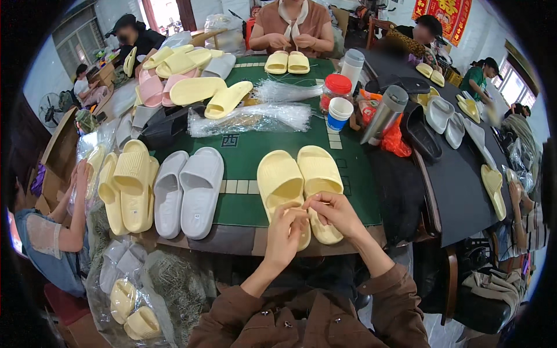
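Note:
A pair of pale yellow slide slippers lies side by side at the table's near edge, toes pointing away from me: a left slipper and a right slipper. Over their heel ends are both my hands, close together. My left hand has its fingers curled in a pinch above the left slipper's heel. Thumb and forefinger of my right hand are pinched together above the right slipper. Whatever thin thing the fingers may hold is too small to make out.
Grey slippers and stacked yellow slippers stand to the left. Bundles of clear plastic strands lie mid-table. A paper cup, red-lidded jar and steel flask are at the right. Co-workers sit around; one faces me.

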A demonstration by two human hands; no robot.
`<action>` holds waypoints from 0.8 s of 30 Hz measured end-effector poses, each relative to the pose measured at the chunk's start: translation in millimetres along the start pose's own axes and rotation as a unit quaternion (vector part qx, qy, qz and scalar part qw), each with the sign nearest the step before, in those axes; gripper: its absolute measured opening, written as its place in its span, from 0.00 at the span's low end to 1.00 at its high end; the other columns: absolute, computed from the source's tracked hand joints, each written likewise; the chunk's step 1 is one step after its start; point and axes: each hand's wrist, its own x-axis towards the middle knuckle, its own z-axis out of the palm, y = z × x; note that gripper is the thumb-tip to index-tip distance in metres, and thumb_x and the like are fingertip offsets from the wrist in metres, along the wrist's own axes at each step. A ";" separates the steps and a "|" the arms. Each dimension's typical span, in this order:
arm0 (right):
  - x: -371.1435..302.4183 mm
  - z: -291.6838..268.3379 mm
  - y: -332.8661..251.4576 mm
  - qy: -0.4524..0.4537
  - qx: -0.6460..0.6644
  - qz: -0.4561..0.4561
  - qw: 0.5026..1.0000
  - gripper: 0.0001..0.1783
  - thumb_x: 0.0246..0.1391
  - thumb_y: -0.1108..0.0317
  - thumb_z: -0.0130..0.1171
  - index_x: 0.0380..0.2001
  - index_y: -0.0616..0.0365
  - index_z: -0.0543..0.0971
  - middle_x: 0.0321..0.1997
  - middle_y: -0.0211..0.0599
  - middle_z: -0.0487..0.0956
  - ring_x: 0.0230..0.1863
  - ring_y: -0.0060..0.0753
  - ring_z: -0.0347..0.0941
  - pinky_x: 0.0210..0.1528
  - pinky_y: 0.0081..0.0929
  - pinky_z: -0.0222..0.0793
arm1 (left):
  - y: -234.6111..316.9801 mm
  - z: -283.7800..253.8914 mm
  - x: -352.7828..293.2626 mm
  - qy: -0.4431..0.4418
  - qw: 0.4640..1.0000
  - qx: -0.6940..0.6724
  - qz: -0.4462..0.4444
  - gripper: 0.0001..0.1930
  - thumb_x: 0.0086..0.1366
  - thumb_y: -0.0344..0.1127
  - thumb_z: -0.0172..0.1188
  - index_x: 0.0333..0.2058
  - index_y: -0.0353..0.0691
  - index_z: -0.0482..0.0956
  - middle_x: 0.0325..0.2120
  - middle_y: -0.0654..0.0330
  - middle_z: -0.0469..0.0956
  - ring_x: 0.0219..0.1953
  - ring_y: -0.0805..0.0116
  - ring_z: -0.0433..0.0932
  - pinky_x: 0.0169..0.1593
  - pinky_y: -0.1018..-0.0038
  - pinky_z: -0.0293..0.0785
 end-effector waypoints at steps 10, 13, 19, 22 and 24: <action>-12.3 -6.1 13.7 0.044 -0.008 -0.025 0.999 0.09 0.62 0.69 0.53 0.38 0.62 0.80 0.29 0.24 0.76 0.22 0.11 0.66 0.25 0.12 0.61 | 2.5 1.3 -17.0 -0.062 0.962 -0.227 -0.137 0.15 0.66 0.23 0.45 0.50 0.29 0.72 0.38 0.57 0.76 0.40 0.71 0.75 0.48 0.76 0.71; -12.4 -20.8 23.8 0.069 -0.051 -0.050 0.995 0.09 0.61 0.72 0.52 0.40 0.63 0.79 0.29 0.26 0.75 0.24 0.13 0.68 0.26 0.13 0.62 | 12.7 -10.6 -19.1 -0.027 0.933 -0.283 -0.220 0.15 0.67 0.25 0.45 0.51 0.26 0.70 0.44 0.55 0.74 0.44 0.70 0.75 0.50 0.75 0.71; -16.3 -24.6 -5.8 0.133 -0.057 -0.038 0.989 0.07 0.56 0.78 0.52 0.39 0.63 0.75 0.28 0.30 0.72 0.23 0.19 0.72 0.25 0.17 0.66 | 9.1 -26.0 2.1 0.010 0.860 -0.419 -0.292 0.21 0.67 0.28 0.46 0.56 0.24 0.63 0.51 0.51 0.69 0.49 0.64 0.74 0.52 0.71 0.71; -9.4 -29.2 -7.6 0.143 -0.145 -0.039 0.978 0.06 0.56 0.77 0.52 0.36 0.66 0.75 0.31 0.36 0.75 0.22 0.22 0.74 0.26 0.22 0.69 | 6.8 -21.2 20.0 0.003 0.880 -0.390 -0.270 0.23 0.67 0.29 0.47 0.58 0.23 0.60 0.55 0.50 0.65 0.54 0.63 0.70 0.57 0.69 0.68; -1.0 -27.2 4.7 0.148 -0.235 -0.083 0.957 0.08 0.55 0.77 0.52 0.37 0.67 0.76 0.34 0.42 0.77 0.24 0.28 0.75 0.27 0.25 0.70 | -23.5 -13.0 23.9 0.010 0.975 -0.155 -0.160 0.26 0.66 0.31 0.49 0.58 0.21 0.59 0.56 0.48 0.63 0.57 0.60 0.66 0.60 0.66 0.64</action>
